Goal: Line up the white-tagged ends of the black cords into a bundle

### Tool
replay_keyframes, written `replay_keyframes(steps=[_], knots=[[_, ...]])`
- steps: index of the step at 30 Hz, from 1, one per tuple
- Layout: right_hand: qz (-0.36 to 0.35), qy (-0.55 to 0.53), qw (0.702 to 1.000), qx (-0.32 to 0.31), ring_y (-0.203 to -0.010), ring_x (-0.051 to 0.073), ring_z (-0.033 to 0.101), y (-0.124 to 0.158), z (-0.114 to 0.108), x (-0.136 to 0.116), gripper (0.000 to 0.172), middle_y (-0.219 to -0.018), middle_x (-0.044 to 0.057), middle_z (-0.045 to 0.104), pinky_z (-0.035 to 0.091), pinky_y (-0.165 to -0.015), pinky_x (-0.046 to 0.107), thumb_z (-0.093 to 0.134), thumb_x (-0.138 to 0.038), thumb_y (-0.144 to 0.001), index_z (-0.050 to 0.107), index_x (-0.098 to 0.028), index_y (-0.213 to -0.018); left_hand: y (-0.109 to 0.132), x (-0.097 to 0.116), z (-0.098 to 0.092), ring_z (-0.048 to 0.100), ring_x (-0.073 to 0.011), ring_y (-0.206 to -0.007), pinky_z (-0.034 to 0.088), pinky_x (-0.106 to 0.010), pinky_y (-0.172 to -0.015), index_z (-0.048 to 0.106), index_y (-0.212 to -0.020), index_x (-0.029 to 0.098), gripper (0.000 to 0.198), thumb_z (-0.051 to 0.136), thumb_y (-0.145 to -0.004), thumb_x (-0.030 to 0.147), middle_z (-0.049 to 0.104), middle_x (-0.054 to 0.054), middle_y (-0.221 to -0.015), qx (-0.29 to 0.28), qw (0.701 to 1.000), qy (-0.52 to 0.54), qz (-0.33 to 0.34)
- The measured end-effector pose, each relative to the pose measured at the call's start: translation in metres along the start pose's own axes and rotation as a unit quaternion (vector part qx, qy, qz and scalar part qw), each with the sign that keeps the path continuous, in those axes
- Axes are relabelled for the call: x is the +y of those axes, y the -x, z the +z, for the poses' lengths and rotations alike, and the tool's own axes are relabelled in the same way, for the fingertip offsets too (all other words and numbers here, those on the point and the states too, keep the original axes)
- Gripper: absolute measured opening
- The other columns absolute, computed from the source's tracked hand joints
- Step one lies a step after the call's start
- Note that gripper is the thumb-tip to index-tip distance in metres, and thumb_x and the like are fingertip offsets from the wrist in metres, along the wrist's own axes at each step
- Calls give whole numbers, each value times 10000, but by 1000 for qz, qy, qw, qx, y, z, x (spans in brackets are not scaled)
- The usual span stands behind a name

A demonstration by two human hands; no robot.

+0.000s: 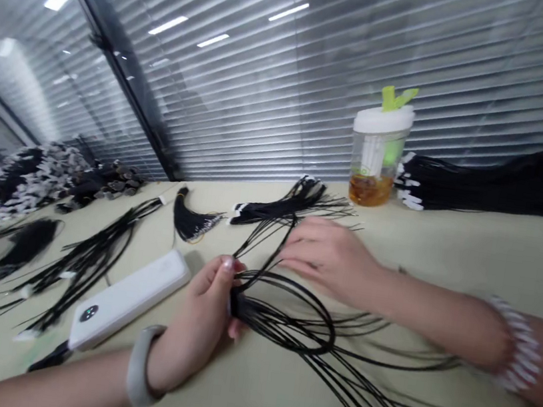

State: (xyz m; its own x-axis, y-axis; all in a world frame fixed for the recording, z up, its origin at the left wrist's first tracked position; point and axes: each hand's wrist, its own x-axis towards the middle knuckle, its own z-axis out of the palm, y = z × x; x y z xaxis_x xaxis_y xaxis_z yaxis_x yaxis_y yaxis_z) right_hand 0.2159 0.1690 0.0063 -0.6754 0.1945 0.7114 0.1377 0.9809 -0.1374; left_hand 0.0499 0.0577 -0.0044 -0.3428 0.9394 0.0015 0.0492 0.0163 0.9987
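My left hand is closed round the gathered end of a bunch of thin black cords that loop and trail to the lower right over the beige table. My right hand lies over the cords just beyond it, fingers stretched out to the left and touching some strands. A grey bangle sits on my left wrist and a white beaded bracelet on my right.
A white power bank lies left of my left hand. Other bundles of black cords lie on the table behind and to the left. A clear cup with a white lid stands at the back, and a large black pile beside it.
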Motion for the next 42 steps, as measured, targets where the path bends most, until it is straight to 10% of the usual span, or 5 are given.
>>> replay_keyframes(steps=[7,14,18,27,42], knots=[[101,144,982,71,-618,149,541,-12,-24,20,176,-589,2,597,378,-621,298,573,-276,-827,713,-220,-736,-4,-1,-3,332,-17,-252,270,-117,-275,504,-803,169,355,503,-813,524,433,88,-446,-11,1000,12,-23],[295,-275,873,275,-863,166,635,-31,-35,8,111,-919,38,668,528,-778,319,573,-207,-808,662,-182,-869,-1,3,-7,319,-9,-245,244,-116,-254,530,-800,163,365,562,-770,526,450,82,-474,-33,998,-14,-53],[331,-433,812,208,-568,112,619,-32,-23,-14,165,-752,12,627,558,-580,290,495,-272,-876,591,-174,-968,1,5,-6,322,-16,-250,243,-120,-260,541,-790,158,389,524,-787,547,457,71,-447,-29,998,-44,-41],[210,-167,961,62,-605,61,554,-7,1,-39,137,-707,-38,641,418,-562,179,571,-82,-771,658,-188,-781,1,1,-6,311,-41,-247,261,-149,-268,514,-743,170,405,417,-841,551,408,77,-410,-46,998,-35,-30],[204,-161,964,61,-505,55,441,6,22,-29,152,-551,-50,534,307,-493,189,564,-80,-721,586,-155,-591,2,4,-5,351,-49,-259,264,-147,-260,537,-807,172,398,410,-844,548,427,71,-447,-47,992,-107,-36]])
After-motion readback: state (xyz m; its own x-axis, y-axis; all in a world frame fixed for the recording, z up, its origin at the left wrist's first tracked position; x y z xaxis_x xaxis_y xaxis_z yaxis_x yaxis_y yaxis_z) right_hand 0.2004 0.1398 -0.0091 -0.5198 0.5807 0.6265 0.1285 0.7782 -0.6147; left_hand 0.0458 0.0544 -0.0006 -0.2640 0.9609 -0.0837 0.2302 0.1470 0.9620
